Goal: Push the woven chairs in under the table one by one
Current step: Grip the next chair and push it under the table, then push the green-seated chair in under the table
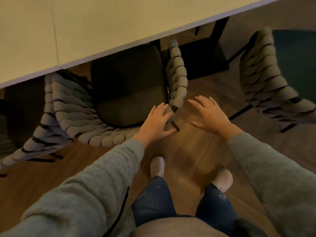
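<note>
Middle chair [126, 86] sits partly under the table [85, 31] edge; right chair [266, 77] remains out (left one unclear). Our fingers [162, 108] spread, holding nothing.

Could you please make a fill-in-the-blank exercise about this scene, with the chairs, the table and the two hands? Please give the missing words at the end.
1. The left hand rests on the woven back of the ____ chair.
2. The right hand is open and touches ____.
3. The right chair stands ____ from the table than the middle one.
4. The floor is made of ____.

Missing words: middle; nothing; farther; wood
</note>
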Motion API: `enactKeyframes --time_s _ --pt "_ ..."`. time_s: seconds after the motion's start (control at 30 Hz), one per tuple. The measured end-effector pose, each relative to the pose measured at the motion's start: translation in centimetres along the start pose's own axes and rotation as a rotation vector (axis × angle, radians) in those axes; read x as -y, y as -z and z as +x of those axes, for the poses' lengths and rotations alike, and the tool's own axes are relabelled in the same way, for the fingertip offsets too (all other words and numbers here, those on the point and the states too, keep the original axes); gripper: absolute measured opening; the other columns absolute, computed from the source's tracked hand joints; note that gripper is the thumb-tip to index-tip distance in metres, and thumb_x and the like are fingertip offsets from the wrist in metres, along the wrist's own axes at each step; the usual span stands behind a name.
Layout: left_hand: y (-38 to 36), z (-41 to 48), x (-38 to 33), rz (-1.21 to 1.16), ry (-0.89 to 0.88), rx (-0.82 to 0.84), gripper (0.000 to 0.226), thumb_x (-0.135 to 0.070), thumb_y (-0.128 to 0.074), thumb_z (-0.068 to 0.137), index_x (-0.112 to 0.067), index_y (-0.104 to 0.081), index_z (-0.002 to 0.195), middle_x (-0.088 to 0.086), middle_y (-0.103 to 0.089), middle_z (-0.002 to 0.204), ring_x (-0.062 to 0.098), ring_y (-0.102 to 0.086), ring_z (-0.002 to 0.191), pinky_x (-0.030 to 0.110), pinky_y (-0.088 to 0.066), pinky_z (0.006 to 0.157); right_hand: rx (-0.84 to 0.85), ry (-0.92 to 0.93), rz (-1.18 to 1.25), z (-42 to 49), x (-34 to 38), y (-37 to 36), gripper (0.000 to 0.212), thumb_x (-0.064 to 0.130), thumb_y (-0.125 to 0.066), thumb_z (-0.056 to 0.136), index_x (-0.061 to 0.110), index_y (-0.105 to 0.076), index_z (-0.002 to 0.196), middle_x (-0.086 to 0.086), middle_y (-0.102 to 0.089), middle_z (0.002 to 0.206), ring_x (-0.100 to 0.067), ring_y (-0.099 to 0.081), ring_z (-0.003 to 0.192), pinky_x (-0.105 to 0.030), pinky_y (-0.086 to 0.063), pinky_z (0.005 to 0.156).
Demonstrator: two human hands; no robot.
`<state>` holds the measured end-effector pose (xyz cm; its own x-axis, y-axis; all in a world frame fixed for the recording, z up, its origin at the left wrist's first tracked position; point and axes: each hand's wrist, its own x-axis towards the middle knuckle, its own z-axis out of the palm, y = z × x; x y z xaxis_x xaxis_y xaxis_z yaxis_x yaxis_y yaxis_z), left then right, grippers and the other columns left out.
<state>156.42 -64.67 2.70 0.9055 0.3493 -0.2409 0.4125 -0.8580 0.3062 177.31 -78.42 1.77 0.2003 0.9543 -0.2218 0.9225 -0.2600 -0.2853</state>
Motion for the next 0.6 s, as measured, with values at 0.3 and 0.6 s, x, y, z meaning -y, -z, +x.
enactKeyframes --time_s 0.3,0.6 --pt "-2.8 12.6 -19.9 0.155 -0.077 0.050 0.066 -0.049 -0.057 0.090 -0.019 -0.037 0.146 0.015 -0.008 0.160 0.029 0.001 0.149 0.044 0.000 0.119 -0.160 -0.156 -0.045 -13.2 -20.3 4.7 0.078 0.043 -0.068 0.086 0.020 -0.032 0.151 -0.016 -0.034 0.152 -0.033 -0.026 0.144 -0.049 -0.014 0.120" --pt "-5.1 25.9 -38.0 0.202 -0.224 0.059 0.091 -0.044 -0.069 0.082 -0.020 -0.018 0.153 0.015 -0.004 0.161 0.031 0.003 0.149 0.052 0.000 0.119 0.054 -0.401 -0.173 -25.4 -39.8 7.0 0.099 0.044 -0.074 0.079 0.023 -0.015 0.155 -0.012 -0.023 0.158 -0.029 -0.013 0.149 -0.048 -0.005 0.120"
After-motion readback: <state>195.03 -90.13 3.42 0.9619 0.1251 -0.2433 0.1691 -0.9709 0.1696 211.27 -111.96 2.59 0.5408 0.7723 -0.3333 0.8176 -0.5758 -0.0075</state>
